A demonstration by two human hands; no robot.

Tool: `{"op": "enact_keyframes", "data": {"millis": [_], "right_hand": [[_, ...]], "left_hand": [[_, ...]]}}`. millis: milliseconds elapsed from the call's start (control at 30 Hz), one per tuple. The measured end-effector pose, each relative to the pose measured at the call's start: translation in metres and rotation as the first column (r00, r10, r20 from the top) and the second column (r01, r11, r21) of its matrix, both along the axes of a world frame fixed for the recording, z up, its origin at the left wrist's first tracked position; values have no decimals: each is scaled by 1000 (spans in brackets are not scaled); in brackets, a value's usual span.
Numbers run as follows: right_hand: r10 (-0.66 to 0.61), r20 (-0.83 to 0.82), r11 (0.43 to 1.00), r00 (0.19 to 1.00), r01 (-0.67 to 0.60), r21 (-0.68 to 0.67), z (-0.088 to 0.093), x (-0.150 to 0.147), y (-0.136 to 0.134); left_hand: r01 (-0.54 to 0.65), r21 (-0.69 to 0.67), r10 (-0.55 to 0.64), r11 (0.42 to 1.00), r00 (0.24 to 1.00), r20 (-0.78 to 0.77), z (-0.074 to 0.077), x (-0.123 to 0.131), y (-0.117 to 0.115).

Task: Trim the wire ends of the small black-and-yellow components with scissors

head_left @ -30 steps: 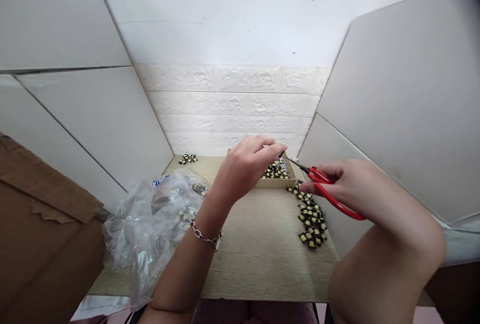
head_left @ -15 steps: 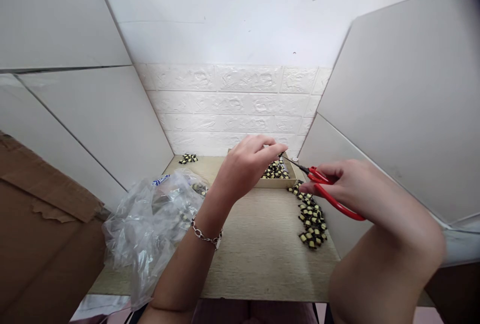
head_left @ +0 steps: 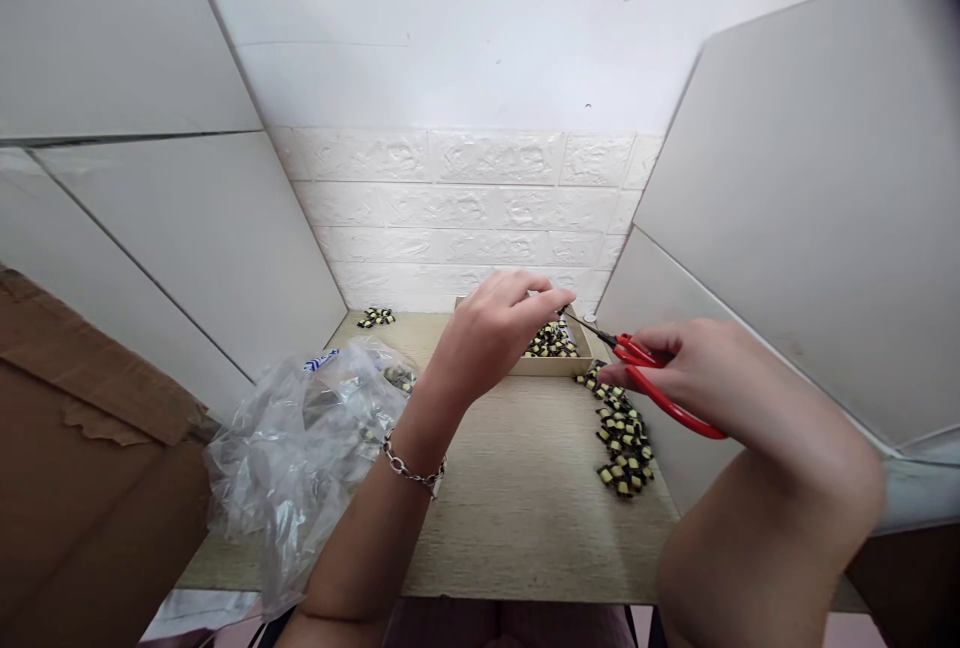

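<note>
My left hand (head_left: 504,323) is above a shallow cardboard box (head_left: 555,365), its fingertips pinched on a small black-and-yellow piece (head_left: 562,309), mostly hidden by the fingers. Red-handled scissors (head_left: 637,353) are gripped in my right hand (head_left: 694,368), their thin blades pointing left to the pinched piece. The blade tips come right up to my left fingertips; whether they touch the piece I cannot tell. Many black-and-yellow pieces (head_left: 551,340) lie inside the box. A long pile of similar pieces (head_left: 625,448) runs along the table's right side, below the scissors.
A crumpled clear plastic bag (head_left: 300,468) with some pieces inside lies left of my left forearm. A small cluster of pieces (head_left: 376,317) sits at the back left of the wooden table (head_left: 525,508). White panels and a brick-patterned wall enclose it. Brown cardboard (head_left: 97,468) stands at far left.
Almost nothing differs. My right hand and the scissors have shifted very slightly; my left hand keeps its place at the box.
</note>
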State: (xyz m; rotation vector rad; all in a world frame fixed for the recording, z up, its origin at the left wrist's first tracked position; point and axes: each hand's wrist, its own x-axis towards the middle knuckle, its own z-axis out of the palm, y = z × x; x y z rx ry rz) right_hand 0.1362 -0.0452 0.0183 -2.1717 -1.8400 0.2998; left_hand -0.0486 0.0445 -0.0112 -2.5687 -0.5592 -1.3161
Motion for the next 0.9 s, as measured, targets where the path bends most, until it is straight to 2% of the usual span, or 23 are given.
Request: {"op": "enact_keyframes", "data": {"millis": [767,900], "right_hand": [[31,49,999,998,-32,9,1,-3,-1],[18,17,1000,1000,-18,3,2,-2,-2]], "left_hand": [[-14,21,15,1000,1000,-21,-1,0,1],[-20,10,20,1000,1000,-23,-1,0,0]]}}
